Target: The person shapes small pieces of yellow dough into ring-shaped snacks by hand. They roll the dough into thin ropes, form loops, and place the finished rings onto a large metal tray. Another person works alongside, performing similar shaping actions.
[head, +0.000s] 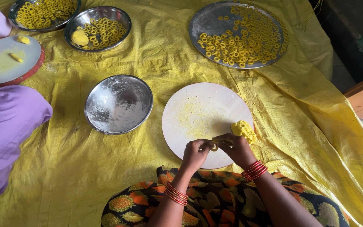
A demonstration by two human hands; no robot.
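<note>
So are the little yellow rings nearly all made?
Lots are made: the big tray, a bowl and a plate hold rings. Both hands, left hand and right hand, pinch a dough piece now. A dough lump on the round board remains.

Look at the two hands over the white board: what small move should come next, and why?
Probably join the strip's ends into a ring. Both hands pinch a thin dough strip over the board, a dough lump waits beside them, and the far plate holds finished rings.
</note>
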